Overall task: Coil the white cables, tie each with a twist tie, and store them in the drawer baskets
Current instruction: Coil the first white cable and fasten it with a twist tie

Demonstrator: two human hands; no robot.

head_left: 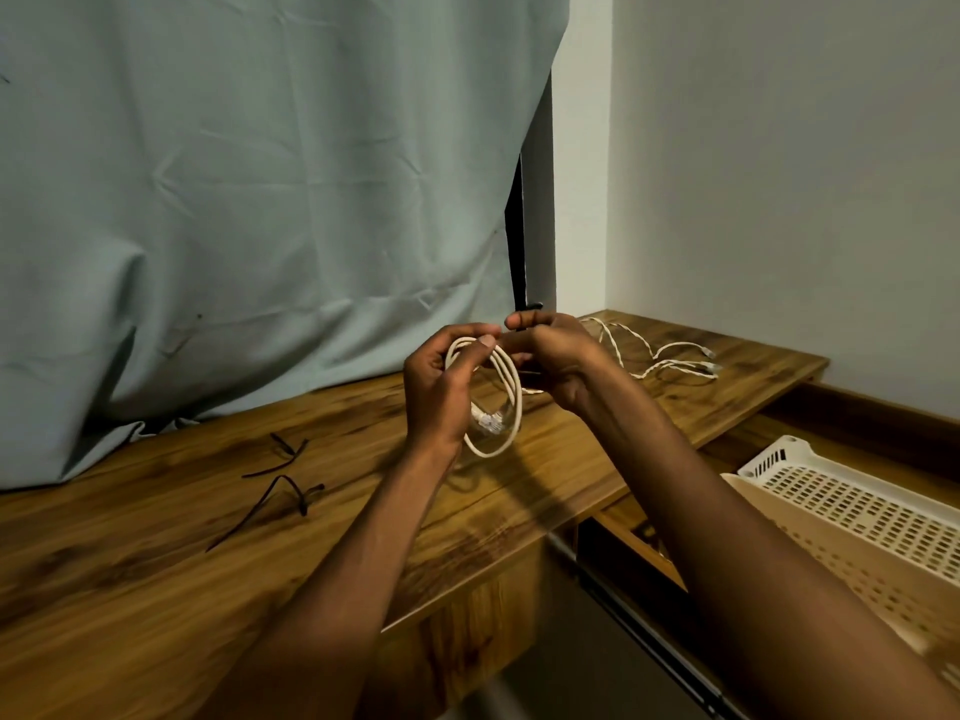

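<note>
Above a grained wooden desktop (156, 537), a smooth white cable (506, 387) looped into rounds, gripped by the left hand (441, 387); right hand (550, 356) pinching at its top, what it pinches hidden. Nearby: thin black twist ties (280, 475), braided loose cables (670, 361), perforated plastic basket (852, 506) cut off at right, creased grey-green cloth (260, 174).

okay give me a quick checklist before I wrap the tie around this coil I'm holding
1. Coiled cable gathered in loops: ok.
2. Left hand grips the coil: ok.
3. Right hand pinches a dark twist tie at the coil's top: ok.
4. Tie already wrapped round the loops: cannot tell, the fingers hide it.
5. Spare twist ties on the desk: ok.
6. White basket in the open drawer, ready: ok.
</note>
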